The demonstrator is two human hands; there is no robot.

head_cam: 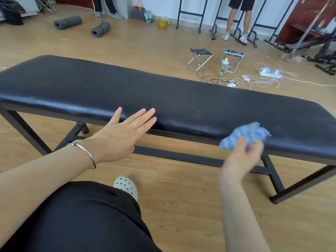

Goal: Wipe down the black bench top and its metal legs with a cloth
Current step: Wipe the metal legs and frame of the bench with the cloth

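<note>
Exercise room, wood-plank floor (181,206), rolled grey mats (67,22), black metal racks (201,14) along wall, padded black bench (145,93)

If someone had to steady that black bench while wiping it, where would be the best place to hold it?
Probably the near long edge of the bench top, coming from above on the person's side. The padded edge is rounded and overhangs the metal frame, so fingers can curl under it. The open left hand is already beside it; the right hand holds the blue cloth.
</note>
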